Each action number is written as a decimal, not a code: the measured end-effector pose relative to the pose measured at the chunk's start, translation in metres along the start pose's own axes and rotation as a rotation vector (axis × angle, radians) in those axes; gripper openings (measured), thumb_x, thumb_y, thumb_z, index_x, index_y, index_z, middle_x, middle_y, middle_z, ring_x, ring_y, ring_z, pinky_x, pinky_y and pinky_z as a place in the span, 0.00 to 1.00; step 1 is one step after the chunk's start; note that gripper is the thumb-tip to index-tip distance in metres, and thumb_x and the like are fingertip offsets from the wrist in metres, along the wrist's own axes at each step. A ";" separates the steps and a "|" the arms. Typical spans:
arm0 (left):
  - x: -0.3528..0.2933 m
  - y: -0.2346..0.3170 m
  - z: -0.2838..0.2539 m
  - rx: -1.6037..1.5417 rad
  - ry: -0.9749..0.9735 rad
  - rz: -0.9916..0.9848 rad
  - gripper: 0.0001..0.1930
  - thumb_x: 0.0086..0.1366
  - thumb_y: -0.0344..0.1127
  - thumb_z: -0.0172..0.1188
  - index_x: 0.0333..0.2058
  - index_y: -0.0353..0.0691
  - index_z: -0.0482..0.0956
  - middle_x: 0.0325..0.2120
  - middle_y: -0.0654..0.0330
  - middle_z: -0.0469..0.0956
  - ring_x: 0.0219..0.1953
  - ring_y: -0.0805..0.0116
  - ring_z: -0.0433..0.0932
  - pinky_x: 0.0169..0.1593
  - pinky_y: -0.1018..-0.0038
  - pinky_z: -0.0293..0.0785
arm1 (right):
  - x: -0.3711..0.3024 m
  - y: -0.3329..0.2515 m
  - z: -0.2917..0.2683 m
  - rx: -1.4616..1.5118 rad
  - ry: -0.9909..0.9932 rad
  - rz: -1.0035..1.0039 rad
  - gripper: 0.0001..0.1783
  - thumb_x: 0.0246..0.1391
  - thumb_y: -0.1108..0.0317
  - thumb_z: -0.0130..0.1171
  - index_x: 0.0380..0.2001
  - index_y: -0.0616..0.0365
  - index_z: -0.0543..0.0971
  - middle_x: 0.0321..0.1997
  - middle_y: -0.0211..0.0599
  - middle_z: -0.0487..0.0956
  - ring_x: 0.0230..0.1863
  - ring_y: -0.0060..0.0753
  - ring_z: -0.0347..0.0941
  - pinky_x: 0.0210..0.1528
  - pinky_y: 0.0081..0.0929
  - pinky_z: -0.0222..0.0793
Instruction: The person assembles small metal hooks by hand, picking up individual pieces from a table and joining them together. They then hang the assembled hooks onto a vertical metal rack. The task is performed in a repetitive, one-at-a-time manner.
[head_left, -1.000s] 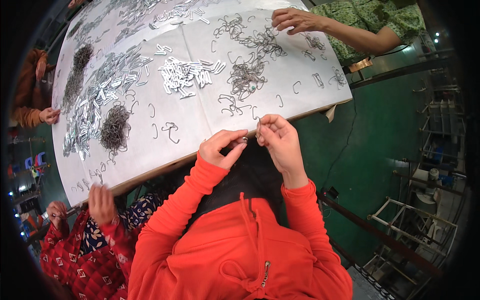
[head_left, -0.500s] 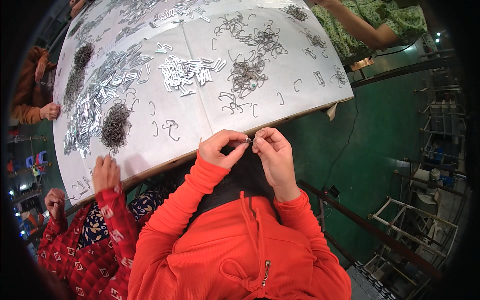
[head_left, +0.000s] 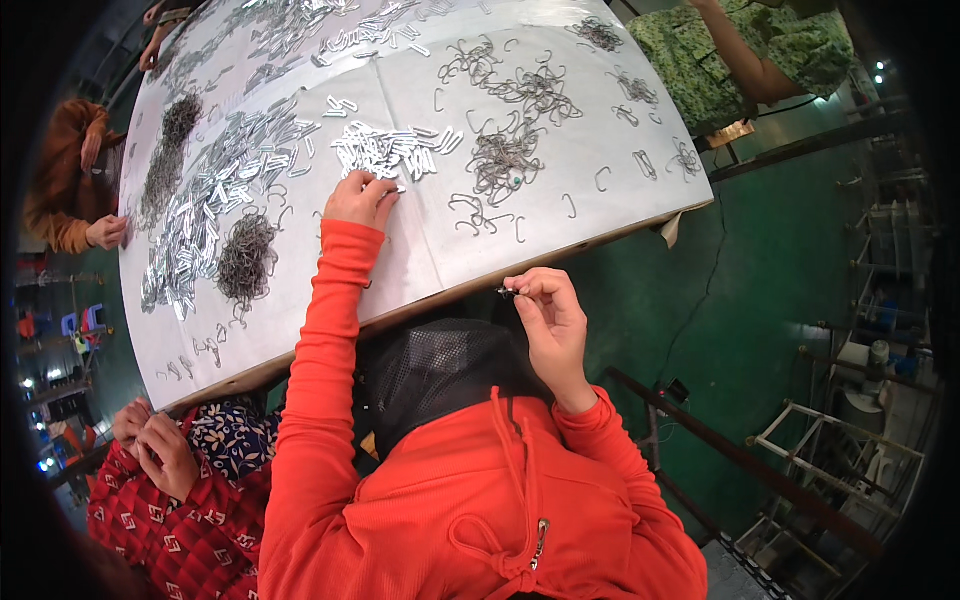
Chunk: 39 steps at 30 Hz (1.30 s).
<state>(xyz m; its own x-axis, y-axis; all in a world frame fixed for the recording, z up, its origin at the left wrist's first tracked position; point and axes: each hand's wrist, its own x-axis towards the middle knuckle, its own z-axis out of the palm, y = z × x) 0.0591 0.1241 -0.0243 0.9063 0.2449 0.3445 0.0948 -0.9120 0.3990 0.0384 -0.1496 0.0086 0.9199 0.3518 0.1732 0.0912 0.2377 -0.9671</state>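
Observation:
My left hand (head_left: 360,202) reaches over the white-covered table (head_left: 400,265), at the near edge of a small pile of oblong silver metal pieces (head_left: 375,148). Its fingers are closed, with one silver piece (head_left: 401,188) at the tips. Just off the table's front edge, my right hand (head_left: 552,318) pinches a small dark metal piece (head_left: 510,291) between thumb and fingers; its exact kind is too small to make out. Bent wire hooks (head_left: 505,165) lie in a tangled heap to the right of the silver pile.
A larger spread of silver pieces (head_left: 200,215) and a dense heap of wire hooks (head_left: 247,260) lie on the left. A co-worker in a red patterned sleeve (head_left: 215,510) sits close on my left. Other people work along the table's left and far right sides.
My left hand has left my right hand and moved forward and left to the silver pile. My right hand stays nearly in place. The red-sleeved neighbour's hand has withdrawn from the table.

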 end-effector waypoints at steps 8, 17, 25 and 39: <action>-0.025 0.073 -0.005 -0.747 0.003 -0.151 0.04 0.58 0.26 0.60 0.32 0.36 0.80 0.29 0.61 0.76 0.27 0.75 0.72 0.30 0.79 0.69 | 0.002 0.004 0.000 -0.114 0.056 -0.024 0.06 0.51 0.82 0.55 0.32 0.63 0.71 0.38 0.37 0.71 0.41 0.30 0.72 0.46 0.24 0.68; -0.054 0.128 -0.017 -1.393 -0.311 -0.472 0.06 0.60 0.24 0.58 0.36 0.31 0.78 0.31 0.60 0.78 0.32 0.75 0.76 0.38 0.81 0.74 | 0.011 -0.011 0.005 -0.486 0.035 -0.178 0.07 0.45 0.81 0.60 0.30 0.62 0.74 0.32 0.38 0.75 0.35 0.36 0.72 0.37 0.27 0.69; -0.058 0.130 -0.026 -1.180 -0.215 -0.211 0.07 0.57 0.19 0.57 0.35 0.32 0.78 0.34 0.59 0.74 0.38 0.71 0.75 0.41 0.78 0.71 | 0.012 -0.005 0.002 -0.526 0.038 -0.147 0.08 0.44 0.80 0.61 0.30 0.62 0.74 0.31 0.38 0.75 0.34 0.36 0.72 0.36 0.28 0.69; -0.078 0.120 -0.008 -0.956 -0.184 -0.155 0.05 0.57 0.22 0.58 0.33 0.35 0.77 0.30 0.59 0.77 0.26 0.73 0.76 0.30 0.80 0.71 | 0.100 0.049 0.008 -1.199 -0.234 -0.129 0.05 0.43 0.72 0.61 0.25 0.58 0.75 0.29 0.41 0.74 0.32 0.46 0.72 0.34 0.39 0.68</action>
<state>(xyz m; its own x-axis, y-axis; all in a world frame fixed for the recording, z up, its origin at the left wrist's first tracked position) -0.0036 -0.0023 0.0035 0.9697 0.2102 0.1248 -0.0814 -0.2039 0.9756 0.1322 -0.0956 -0.0205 0.7992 0.5703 0.1899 0.5825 -0.6569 -0.4787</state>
